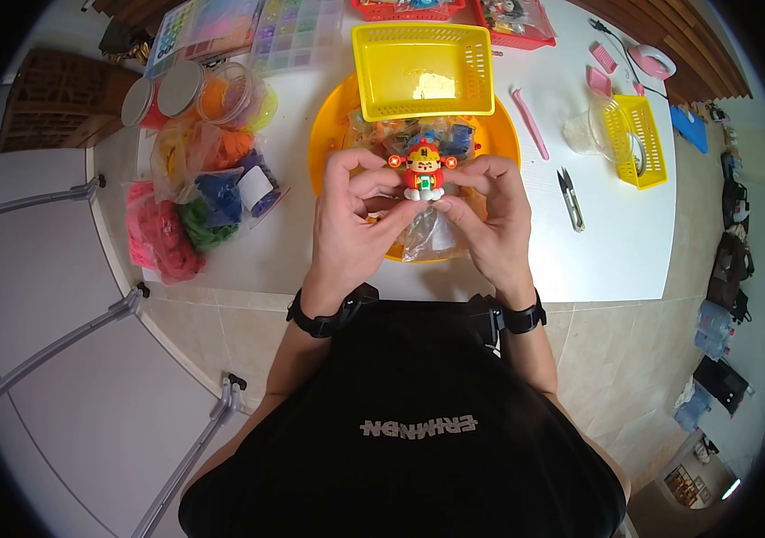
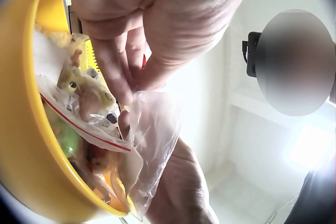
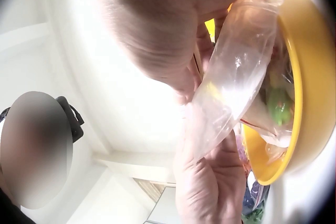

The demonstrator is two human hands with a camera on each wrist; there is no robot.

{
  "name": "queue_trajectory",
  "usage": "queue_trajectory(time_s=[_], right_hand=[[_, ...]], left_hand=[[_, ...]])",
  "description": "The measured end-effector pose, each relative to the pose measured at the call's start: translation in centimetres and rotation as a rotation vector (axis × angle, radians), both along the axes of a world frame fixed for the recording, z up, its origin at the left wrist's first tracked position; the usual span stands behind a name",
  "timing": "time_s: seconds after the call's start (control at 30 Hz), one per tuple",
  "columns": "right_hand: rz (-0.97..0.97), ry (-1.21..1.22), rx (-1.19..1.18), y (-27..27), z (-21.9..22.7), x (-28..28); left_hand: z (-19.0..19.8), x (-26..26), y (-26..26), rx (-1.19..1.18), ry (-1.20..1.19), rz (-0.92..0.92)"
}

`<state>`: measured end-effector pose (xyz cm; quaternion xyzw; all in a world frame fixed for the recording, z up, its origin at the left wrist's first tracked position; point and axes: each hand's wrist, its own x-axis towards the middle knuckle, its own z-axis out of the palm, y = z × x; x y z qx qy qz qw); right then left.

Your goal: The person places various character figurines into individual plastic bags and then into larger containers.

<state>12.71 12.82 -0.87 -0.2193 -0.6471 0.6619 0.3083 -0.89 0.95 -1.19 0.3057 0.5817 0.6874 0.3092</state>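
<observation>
Figurine [image 1: 424, 172] was held upright above the round yellow tub [image 1: 327, 130], its front turned toward the person. The left hand [image 1: 351, 229] and the right hand [image 1: 500, 226] were nearly closed, pinching it from opposite sides; this paired hold probably kept the small part steady and its front unobstructed. Thumbs pointed inward at the base, with fingers bent along the sides. Both forearms extended forward. Clear bag [image 1: 432, 235] showed below the thumbs; whether either hand gripped it could not be determined.
</observation>
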Motion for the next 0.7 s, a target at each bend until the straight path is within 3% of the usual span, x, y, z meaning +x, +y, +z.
queue_trajectory(time_s=[0.7], right_hand=[[0.022,-0.07,0.05,0.04,0.05,-0.01]], left_hand=[[0.2,-0.01,0.18,-0.003,0.05,-0.008]])
